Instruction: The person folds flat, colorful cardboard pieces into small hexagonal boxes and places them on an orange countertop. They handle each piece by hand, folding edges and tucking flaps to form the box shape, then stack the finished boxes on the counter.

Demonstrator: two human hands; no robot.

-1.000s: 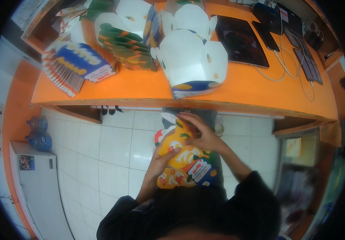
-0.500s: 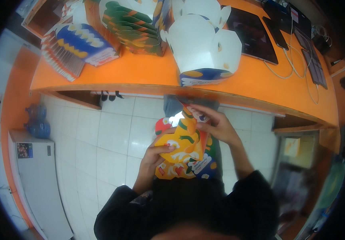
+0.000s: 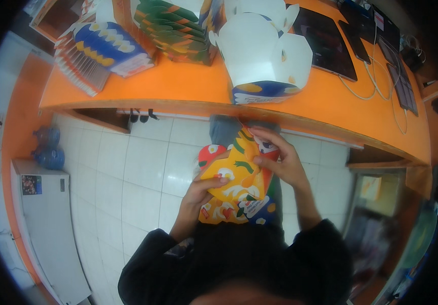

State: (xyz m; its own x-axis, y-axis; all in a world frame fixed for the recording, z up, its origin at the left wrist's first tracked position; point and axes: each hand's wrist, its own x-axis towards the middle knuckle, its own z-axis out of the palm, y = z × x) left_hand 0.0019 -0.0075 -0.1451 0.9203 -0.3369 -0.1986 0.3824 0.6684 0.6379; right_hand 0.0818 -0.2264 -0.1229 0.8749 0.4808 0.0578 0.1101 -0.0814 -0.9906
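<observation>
Above my lap, both hands hold a printed yellow and red carton (image 3: 247,170), partly folded and tilted. My left hand (image 3: 202,189) grips its left side, thumb on top and fingers hidden underneath. At the upper right edge my right hand (image 3: 280,157) pinches a panel between thumb and fingers. Beneath it, more printed cartons (image 3: 224,213) in yellow, blue and green lie on my lap. A red rounded flap (image 3: 210,152) shows just beyond my left hand.
On the orange table (image 3: 178,89) ahead stand white-lined open boxes (image 3: 259,56), green nested cartons (image 3: 175,33) and a fanned blue stack (image 3: 109,48). To the right lie a tablet (image 3: 320,43), phones (image 3: 353,40) and cables. Blue water bottles (image 3: 48,150) stand by a white cabinet (image 3: 51,223).
The carton and both hands have shifted slightly to the right in view, with the carton turned a little. The table things appear slightly higher and farther right. Both hands keep their grip.
</observation>
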